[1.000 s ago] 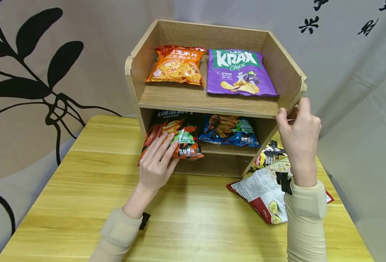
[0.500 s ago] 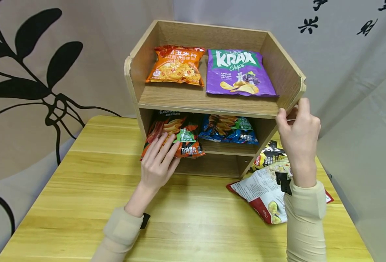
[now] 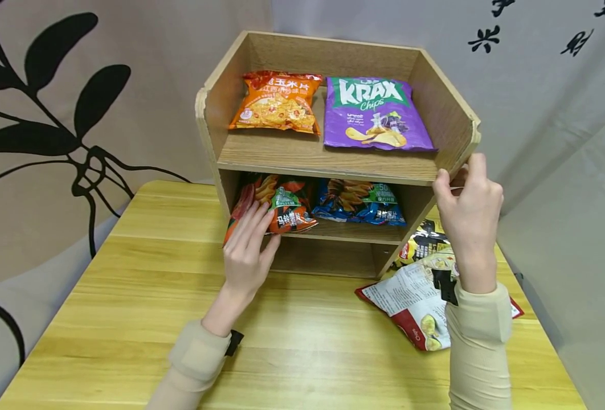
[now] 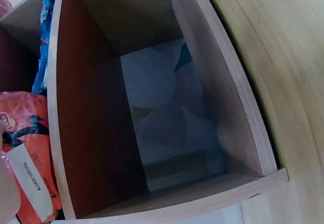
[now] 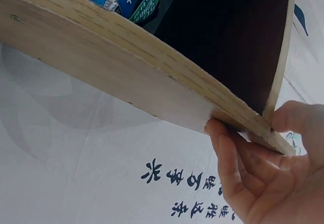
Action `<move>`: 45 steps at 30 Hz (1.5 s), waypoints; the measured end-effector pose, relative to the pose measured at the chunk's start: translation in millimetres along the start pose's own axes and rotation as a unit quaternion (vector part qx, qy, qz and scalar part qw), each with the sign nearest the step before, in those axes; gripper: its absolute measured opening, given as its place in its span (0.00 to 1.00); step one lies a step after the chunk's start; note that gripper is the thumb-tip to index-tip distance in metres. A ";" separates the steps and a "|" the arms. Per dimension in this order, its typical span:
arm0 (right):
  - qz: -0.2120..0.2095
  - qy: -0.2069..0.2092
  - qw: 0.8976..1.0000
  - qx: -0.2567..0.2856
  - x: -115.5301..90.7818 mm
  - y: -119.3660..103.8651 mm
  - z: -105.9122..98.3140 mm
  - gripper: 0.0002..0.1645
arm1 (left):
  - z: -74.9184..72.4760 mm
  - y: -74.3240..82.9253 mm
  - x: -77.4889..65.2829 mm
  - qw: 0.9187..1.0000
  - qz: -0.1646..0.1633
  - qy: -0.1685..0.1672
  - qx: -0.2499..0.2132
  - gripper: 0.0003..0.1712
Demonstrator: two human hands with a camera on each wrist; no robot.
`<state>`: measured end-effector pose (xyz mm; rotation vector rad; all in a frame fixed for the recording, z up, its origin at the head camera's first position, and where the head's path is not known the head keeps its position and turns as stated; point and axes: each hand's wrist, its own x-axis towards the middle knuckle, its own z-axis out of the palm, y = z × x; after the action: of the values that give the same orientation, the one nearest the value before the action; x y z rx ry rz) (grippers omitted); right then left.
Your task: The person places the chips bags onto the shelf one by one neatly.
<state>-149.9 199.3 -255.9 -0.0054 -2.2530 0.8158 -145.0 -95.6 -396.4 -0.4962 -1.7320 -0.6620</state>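
A wooden shelf rack (image 3: 328, 163) stands on the table. My left hand (image 3: 245, 253) lies with extended fingers on the front of a black and orange bag of potato chips (image 3: 289, 208), on the left of the middle level. To its right on that level lies a blue bag of chips (image 3: 359, 202). In the left wrist view the orange bag (image 4: 30, 153) shows its underside beside the bare bottom compartment. My right hand (image 3: 470, 219) grips the rack's right side panel, thumb at the shelf's front corner; the right wrist view shows curled fingers (image 5: 230, 168) against the panel's outer face.
The top level bears an orange snack bag (image 3: 279, 105) and a purple chip bag (image 3: 376, 117). Right of the rack, a white and red chip bag (image 3: 410, 304) and a black and yellow bag (image 3: 422, 245) lie on the table (image 3: 302, 347), partly behind the right arm.
My left hand has moved forward and slightly right. The orange chip bag has slid deeper into the middle level, its front edge now near the shelf's edge. The right hand has stayed still.
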 end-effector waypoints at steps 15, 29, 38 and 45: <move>0.001 0.000 1.000 0.000 0.2 0.3 0.0 0.19 | 0.5 -5.8 -10.0 0.995 0.071 -0.050 0.056 0.21; 0.001 0.002 1.000 0.001 0.5 -0.7 -0.2 0.18 | 7.7 -1.7 -2.0 1.000 -0.002 0.016 0.012 0.14; 0.004 -0.002 1.000 0.002 0.6 -1.0 -0.3 0.18 | 13.5 -2.5 3.0 0.998 -0.029 -0.053 0.030 0.16; 0.003 -0.002 1.000 0.000 0.8 -0.6 0.1 0.18 | 15.0 -9.4 -5.7 0.996 0.057 -0.037 0.057 0.14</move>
<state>-150.4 198.9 -255.1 -0.0097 -2.2579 0.8201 -160.5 -92.7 -406.3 -0.5416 -1.7863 -0.4665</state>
